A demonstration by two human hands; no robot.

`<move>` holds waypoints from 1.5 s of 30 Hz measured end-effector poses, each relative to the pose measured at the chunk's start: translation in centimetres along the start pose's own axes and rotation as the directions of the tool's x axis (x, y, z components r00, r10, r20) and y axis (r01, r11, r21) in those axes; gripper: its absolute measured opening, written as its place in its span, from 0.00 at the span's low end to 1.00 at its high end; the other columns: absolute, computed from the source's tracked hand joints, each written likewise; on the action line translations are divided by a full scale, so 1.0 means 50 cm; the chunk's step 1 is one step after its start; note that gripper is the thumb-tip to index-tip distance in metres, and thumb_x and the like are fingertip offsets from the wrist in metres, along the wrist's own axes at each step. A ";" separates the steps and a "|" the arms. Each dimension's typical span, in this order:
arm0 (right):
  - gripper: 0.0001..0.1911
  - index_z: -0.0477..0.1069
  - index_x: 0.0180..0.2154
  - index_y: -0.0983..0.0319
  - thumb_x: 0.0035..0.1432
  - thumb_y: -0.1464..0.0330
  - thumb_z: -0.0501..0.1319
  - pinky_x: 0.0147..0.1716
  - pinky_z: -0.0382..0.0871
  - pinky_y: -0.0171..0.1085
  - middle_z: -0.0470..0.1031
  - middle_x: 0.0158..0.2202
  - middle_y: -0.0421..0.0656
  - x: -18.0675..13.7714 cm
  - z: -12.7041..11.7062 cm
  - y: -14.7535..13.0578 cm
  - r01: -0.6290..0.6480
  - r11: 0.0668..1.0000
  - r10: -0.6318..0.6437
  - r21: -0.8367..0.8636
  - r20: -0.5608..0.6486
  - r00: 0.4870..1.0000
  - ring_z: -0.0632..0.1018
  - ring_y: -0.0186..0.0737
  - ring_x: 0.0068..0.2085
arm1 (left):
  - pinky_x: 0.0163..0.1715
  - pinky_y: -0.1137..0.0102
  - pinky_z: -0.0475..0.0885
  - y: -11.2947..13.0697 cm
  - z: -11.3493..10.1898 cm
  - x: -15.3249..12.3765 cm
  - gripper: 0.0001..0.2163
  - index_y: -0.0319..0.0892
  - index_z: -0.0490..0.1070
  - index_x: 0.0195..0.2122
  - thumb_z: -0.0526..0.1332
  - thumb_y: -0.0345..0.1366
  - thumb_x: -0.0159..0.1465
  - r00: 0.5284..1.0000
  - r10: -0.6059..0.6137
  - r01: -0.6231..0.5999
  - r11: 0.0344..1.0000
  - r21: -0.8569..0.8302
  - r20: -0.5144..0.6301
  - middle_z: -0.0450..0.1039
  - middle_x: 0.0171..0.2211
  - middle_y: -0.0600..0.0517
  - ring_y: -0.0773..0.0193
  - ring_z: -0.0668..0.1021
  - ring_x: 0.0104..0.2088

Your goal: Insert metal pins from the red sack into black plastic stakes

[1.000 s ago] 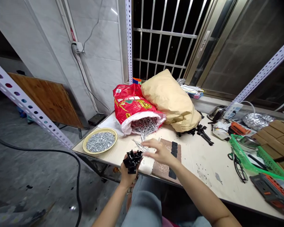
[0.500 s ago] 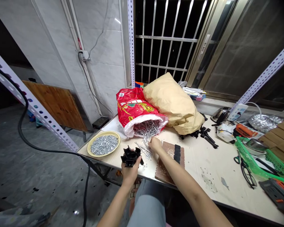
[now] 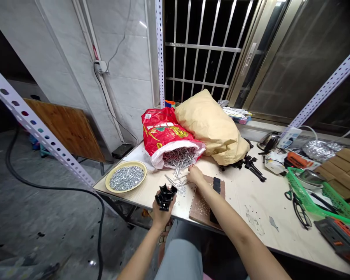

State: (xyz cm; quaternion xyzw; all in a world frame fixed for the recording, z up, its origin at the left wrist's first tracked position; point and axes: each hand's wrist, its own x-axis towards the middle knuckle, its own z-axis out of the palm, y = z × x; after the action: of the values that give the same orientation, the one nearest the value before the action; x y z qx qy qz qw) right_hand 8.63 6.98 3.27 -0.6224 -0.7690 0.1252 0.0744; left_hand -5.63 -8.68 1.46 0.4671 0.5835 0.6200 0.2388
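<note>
My left hand (image 3: 162, 214) is closed round a bunch of black plastic parts (image 3: 165, 197) with curved, clip-like ends, held up just off the table's front edge. My right hand (image 3: 195, 175) reaches over the table with its fingers bent together, beside loose long metal screws or nails (image 3: 177, 179). What its fingertips hold, if anything, I cannot make out. Behind it a red and white sack (image 3: 170, 132) lies on its side, its mouth spilling the same thin metal pieces. Under my right forearm is a brown perforated board (image 3: 198, 208) with black blocks (image 3: 216, 185) on it.
A yellow dish (image 3: 107, 182) of small silvery pieces stands at the table's left corner. A large tan sack (image 3: 212, 124) leans behind. To the right lie black parts (image 3: 255, 171), scissors (image 3: 301, 210), a green basket (image 3: 309, 194) and a power tool-like device (image 3: 336, 237).
My right hand has shifted slightly right and up, away from the loose metal pieces. My left hand has turned the black parts and moved slightly right. The view has shifted a little.
</note>
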 end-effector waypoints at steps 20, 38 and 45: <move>0.03 0.68 0.28 0.61 0.51 0.74 0.57 0.29 0.67 0.30 0.73 0.28 0.40 -0.228 -0.276 -0.065 0.765 0.529 -0.603 0.368 -0.470 0.644 0.72 0.31 0.28 | 0.37 0.64 0.70 0.012 0.004 0.014 0.15 0.40 0.68 0.38 0.62 0.30 0.47 0.991 0.105 -0.107 0.994 0.010 0.086 0.74 0.33 0.48 0.58 0.76 0.35; 0.05 0.68 0.29 0.61 0.54 0.74 0.56 0.32 0.66 0.31 0.73 0.28 0.42 -0.261 -0.226 -0.116 0.845 0.506 -0.791 0.174 -0.297 0.535 0.73 0.34 0.31 | 0.28 0.69 0.71 0.042 -0.028 0.009 0.16 0.40 0.67 0.39 0.61 0.33 0.47 0.989 0.126 -0.138 0.973 0.183 0.075 0.75 0.29 0.50 0.61 0.76 0.28; 0.10 0.69 0.36 0.64 0.59 0.66 0.52 0.39 0.64 0.33 0.74 0.37 0.47 -0.133 -0.156 -0.077 0.408 0.890 -0.382 0.203 -0.154 0.911 0.74 0.36 0.38 | 0.38 0.60 0.71 0.045 -0.033 0.029 0.18 0.37 0.69 0.39 0.64 0.39 0.47 0.988 -0.018 0.035 0.993 0.111 -0.154 0.75 0.36 0.43 0.54 0.77 0.38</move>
State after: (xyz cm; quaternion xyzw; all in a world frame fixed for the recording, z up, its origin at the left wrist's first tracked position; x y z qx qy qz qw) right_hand 8.55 0.55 12.11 -0.4459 -0.8544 0.1616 0.2123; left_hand -7.13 -8.73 4.20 0.4233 0.6404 0.6166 0.1748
